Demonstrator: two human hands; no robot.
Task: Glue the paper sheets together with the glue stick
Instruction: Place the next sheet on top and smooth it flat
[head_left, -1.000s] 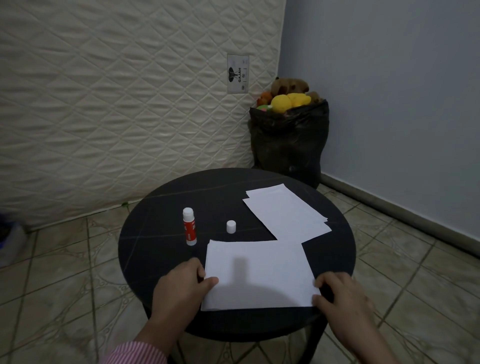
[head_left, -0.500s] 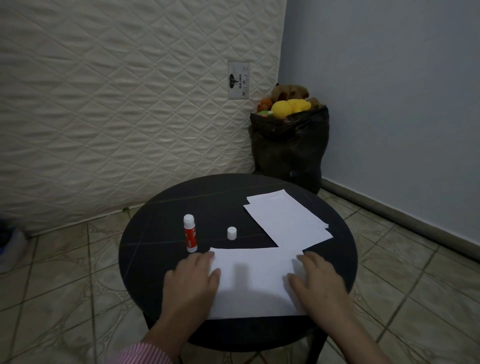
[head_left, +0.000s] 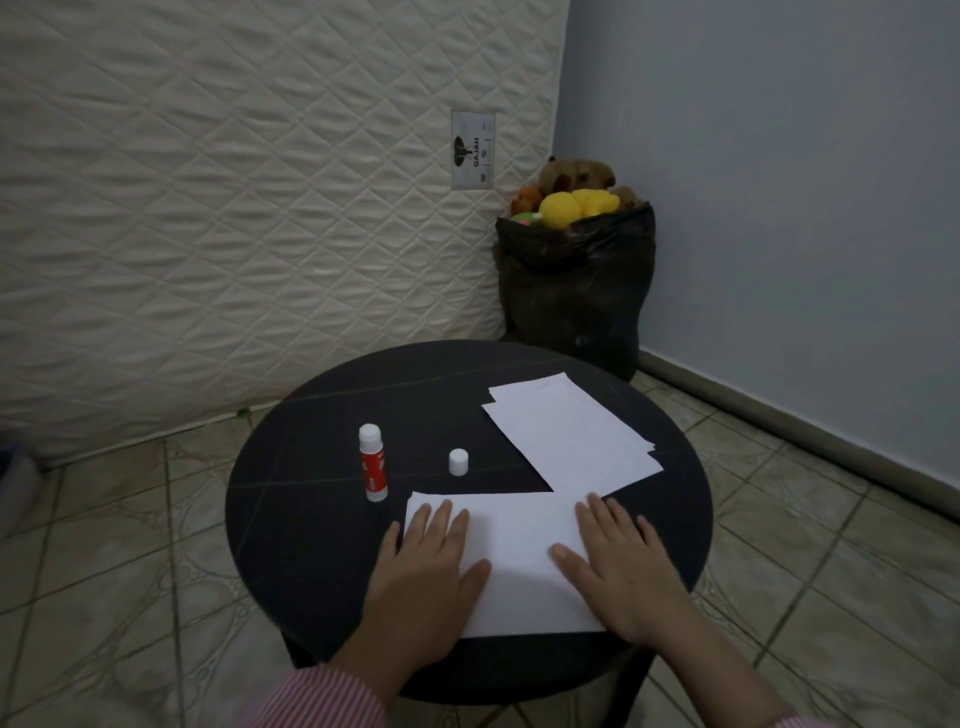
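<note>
A white paper sheet (head_left: 519, 551) lies at the near side of the round black table (head_left: 311, 519). My left hand (head_left: 426, 571) rests flat on its left part, fingers spread. My right hand (head_left: 623, 566) lies flat on its right part, palm down. A red and white glue stick (head_left: 372, 462) stands upright left of the sheet, its tip uncovered. Its small white cap (head_left: 458, 462) stands alone beside it. A stack of several white sheets (head_left: 571, 436) lies at the far right of the table, overlapping the near sheet's corner.
A black bag (head_left: 571, 291) full of plush toys stands in the corner behind the table. A quilted mattress (head_left: 234, 208) leans against the wall on the left. Tiled floor surrounds the table.
Both hands have slid from the sheet's near corners up onto its surface and now press flat on it. The glue stick, cap and stack have not moved.
</note>
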